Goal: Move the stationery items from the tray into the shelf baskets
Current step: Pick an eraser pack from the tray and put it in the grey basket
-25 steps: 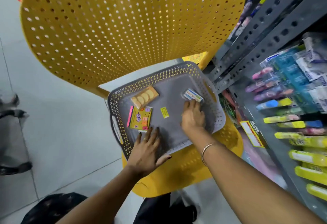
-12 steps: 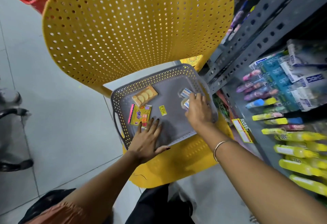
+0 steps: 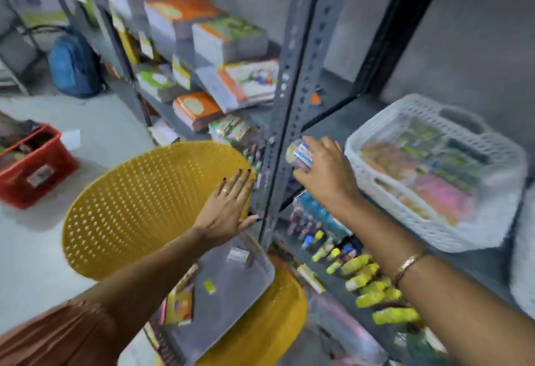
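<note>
Lifted out of the grey tray (image 3: pixel 231 287) since the earlier frame, the right hand (image 3: pixel 327 174) is now raised at centre frame beside the grey shelf upright (image 3: pixel 292 96).

A small clear packet with a blue-and-white label (image 3: pixel 301 154) is gripped by the curled fingers of the right hand, just left of the white shelf basket (image 3: pixel 376 145), which is seen at right of frame with blurred colourful packs inside. The left hand (image 3: pixel 228 209) is spread flat and open, nothing held, in front of the yellow perforated chair back (image 3: pixel 139 209) at centre-left. The tray is seen at lower centre on the yellow seat; a yellow packet (image 3: pixel 179 307), a small yellow tag (image 3: pixel 209 286) and one pale item are left in it. Much of the frame is blurred.
</note>
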A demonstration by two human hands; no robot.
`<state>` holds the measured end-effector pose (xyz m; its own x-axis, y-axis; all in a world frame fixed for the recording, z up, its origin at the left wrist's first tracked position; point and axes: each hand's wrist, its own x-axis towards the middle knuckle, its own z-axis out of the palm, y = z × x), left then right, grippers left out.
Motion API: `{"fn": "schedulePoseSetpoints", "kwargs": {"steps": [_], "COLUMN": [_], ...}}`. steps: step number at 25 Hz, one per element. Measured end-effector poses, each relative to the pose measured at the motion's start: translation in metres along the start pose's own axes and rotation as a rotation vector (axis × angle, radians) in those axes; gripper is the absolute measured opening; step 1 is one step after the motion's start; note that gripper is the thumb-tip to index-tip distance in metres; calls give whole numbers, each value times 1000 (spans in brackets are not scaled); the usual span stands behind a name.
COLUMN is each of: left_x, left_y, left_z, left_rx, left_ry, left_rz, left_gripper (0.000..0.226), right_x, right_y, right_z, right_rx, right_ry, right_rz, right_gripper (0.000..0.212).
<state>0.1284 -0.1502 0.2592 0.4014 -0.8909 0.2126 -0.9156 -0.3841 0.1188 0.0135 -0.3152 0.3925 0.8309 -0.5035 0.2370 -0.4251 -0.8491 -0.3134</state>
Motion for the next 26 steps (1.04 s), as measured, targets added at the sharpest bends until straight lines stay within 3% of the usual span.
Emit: {"fn": "schedulePoseSetpoints", "kwargs": {"steps": [5, 9, 13, 17, 22, 26], "left_x": [102, 149, 164, 157, 124, 102], "left_y": [71, 187, 317, 448, 585, 643], "left_z": [-88, -117, -116, -97, -76, -49], "left_rx": [-16, -124, -250, -206, -205, -108], "left_ry": [217, 317, 294, 230, 180, 115], "left_rz": [317, 514, 630, 757, 806, 863], "left_gripper": [78, 81, 85, 86, 92, 86], "right_x": [-3, -53, -128, -216, -317, -374], "right_y": [58, 138, 227, 316, 401, 442], "right_z": [-138, -215, -272, -323, -356, -347], "right_rx": [-98, -155, -207, -260, -298, -289], "right_ry": [153, 190, 144, 93, 44, -22], "right_rz": [151, 354, 498, 634, 743, 843], "right_gripper": [48, 38, 48, 52, 39, 39]}}
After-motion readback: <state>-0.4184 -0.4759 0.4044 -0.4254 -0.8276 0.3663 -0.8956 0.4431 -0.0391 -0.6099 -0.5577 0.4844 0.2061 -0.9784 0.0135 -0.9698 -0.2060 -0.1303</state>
